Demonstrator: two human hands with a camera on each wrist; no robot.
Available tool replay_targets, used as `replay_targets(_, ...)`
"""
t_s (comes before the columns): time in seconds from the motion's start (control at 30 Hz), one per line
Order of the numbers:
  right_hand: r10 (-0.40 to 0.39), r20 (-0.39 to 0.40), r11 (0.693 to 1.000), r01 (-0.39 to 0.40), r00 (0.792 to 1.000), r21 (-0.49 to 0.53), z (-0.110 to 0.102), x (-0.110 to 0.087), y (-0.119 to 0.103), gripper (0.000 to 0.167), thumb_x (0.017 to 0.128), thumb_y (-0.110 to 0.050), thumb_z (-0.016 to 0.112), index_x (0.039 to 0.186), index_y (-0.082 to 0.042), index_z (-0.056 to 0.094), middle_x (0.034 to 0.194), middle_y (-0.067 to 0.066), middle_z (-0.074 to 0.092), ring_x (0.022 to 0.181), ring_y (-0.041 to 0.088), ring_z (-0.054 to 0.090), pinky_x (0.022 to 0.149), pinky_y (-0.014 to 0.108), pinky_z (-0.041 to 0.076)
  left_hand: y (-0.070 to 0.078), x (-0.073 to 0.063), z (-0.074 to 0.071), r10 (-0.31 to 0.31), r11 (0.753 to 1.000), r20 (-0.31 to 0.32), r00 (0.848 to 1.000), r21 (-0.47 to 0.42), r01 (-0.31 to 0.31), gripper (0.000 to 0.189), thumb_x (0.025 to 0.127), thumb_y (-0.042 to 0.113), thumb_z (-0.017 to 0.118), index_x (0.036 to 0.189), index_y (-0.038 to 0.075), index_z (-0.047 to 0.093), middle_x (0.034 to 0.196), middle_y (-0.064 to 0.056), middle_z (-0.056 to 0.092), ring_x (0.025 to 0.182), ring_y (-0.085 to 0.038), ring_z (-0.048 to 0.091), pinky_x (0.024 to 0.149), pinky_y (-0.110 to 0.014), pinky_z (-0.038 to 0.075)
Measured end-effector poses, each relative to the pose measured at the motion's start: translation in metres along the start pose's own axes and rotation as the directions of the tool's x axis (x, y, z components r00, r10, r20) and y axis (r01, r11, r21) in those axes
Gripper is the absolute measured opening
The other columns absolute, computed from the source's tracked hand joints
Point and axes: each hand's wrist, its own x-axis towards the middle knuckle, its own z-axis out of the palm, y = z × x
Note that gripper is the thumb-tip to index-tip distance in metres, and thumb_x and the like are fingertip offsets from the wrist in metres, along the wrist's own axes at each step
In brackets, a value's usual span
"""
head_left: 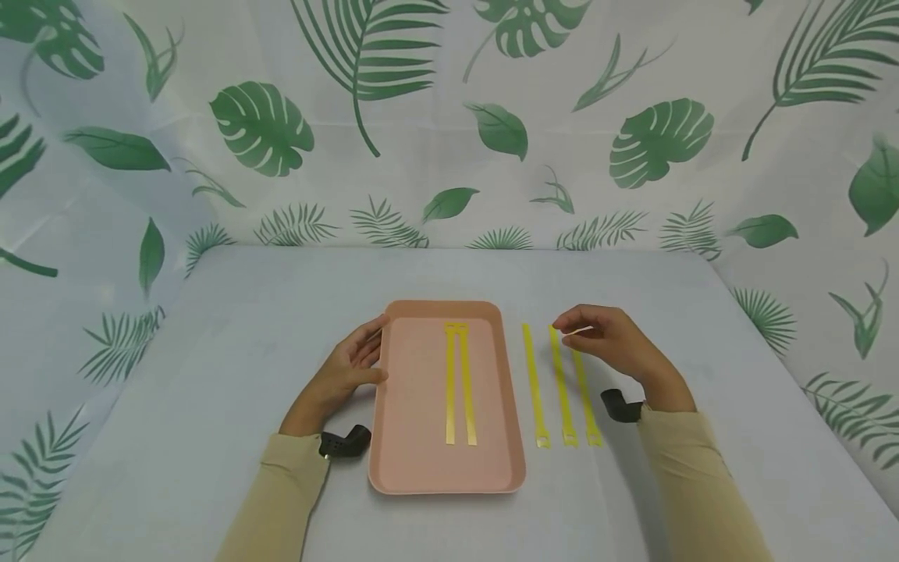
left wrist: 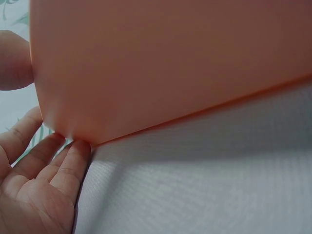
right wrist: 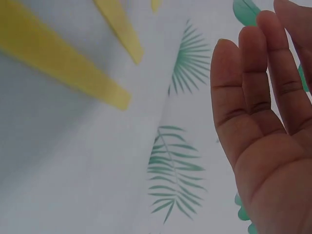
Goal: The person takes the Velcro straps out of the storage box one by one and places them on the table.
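Note:
A pink tray (head_left: pixel 414 398) lies on the table with two flat yellow cable straps (head_left: pixel 450 390) side by side in it, their slotted heads at the far end. My left hand (head_left: pixel 346 371) touches the tray's left side; in the left wrist view its fingertips rest against the tray wall (left wrist: pixel 146 63). To the right of the tray, three more yellow straps (head_left: pixel 532 382) lie in a row, slotted heads toward me. Above their far ends hovers my right hand (head_left: pixel 618 343), thumb and fingers apart, nothing held. In the right wrist view the strap ends (right wrist: pixel 63 58) are apart from the fingers.
A white cloth covers the table (head_left: pixel 267 312). Behind and at both sides hangs a white curtain with green leaf prints (head_left: pixel 421 172). Black wrist cameras are at the left wrist (head_left: pixel 346 442) and right wrist (head_left: pixel 621 406).

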Motion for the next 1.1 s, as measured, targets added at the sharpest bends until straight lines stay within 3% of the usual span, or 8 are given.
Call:
replay_targets(0.33,-0.033,0.043,0.999,0.031,0.999,0.041,0.011,0.013,-0.007,0.018,0.097,0.009,0.070,0.115,0.012,0.072,0.117,0.025,0.072,0.106,0.012,0.071,0.091,0.016,0.059,0.001,0.000,0.002,0.002,1.000,0.002,1.000,-0.006,-0.002,0.105,0.080,-0.013,0.067,0.167,-0.014,0.008,0.175,-0.036,0.009,0.163,-0.050,0.009,0.122,-0.020,0.038)
replay_targets(0.67,-0.011,0.096,0.996,0.002,0.995,0.090,0.021,0.024,-0.010,0.019,0.100,0.007,0.068,0.118,0.012,0.072,0.117,0.030,0.070,0.100,0.012,0.070,0.091,0.019,0.060,0.000,0.001,0.003,0.001,1.000,-0.005,1.000,-0.001,-0.001,0.105,0.079,-0.013,0.067,0.167,-0.015,0.009,0.175,-0.036,0.010,0.163,-0.049,0.009,0.124,-0.021,0.037)
replay_targets(0.9,-0.025,0.142,0.995,0.011,0.989,0.099,0.027,0.034,-0.010,0.020,0.099,0.009,0.068,0.118,0.012,0.072,0.119,0.034,0.070,0.106,0.022,0.072,0.094,0.020,0.060,0.001,0.000,0.003,-0.002,1.000,-0.019,1.000,0.003,0.002,0.105,0.079,-0.012,0.068,0.167,-0.013,0.010,0.175,-0.034,0.011,0.164,-0.047,0.010,0.124,-0.021,0.036)
replay_targets(1.1,-0.049,0.172,0.993,0.030,0.984,0.116,0.032,0.041,-0.013,0.019,0.099,0.008,0.069,0.118,0.010,0.073,0.118,0.027,0.073,0.109,0.034,0.072,0.095,0.022,0.060,0.001,-0.001,0.003,0.004,1.000,-0.017,1.000,0.007,-0.004,0.105,0.079,-0.012,0.067,0.167,-0.014,0.010,0.175,-0.034,0.011,0.164,-0.047,0.010,0.124,-0.021,0.036)
